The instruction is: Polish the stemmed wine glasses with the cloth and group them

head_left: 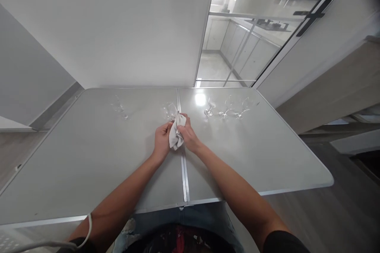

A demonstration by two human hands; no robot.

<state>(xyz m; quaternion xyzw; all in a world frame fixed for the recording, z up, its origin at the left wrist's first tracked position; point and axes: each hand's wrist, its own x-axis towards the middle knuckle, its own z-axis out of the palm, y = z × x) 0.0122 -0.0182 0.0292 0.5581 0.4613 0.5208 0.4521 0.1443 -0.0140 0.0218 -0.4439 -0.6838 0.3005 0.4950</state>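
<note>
In the middle of the table, my left hand (162,139) is closed around the lower part of a clear wine glass (169,110), whose bowl points away from me. My right hand (189,132) grips a white cloth (175,133), bunched against the glass and hanging down between both hands. The cloth and fingers hide the stem and foot of this glass. Both hands are close together, a little above the seam of the table.
A folding table (118,174) with a metal-edged centre seam stands against a white wall. Three wine glasses (223,114) stand at the back right. Another clear glass (120,108) is at the back left. Beyond is a glazed door (234,55); a cable (86,233) lies near my left arm.
</note>
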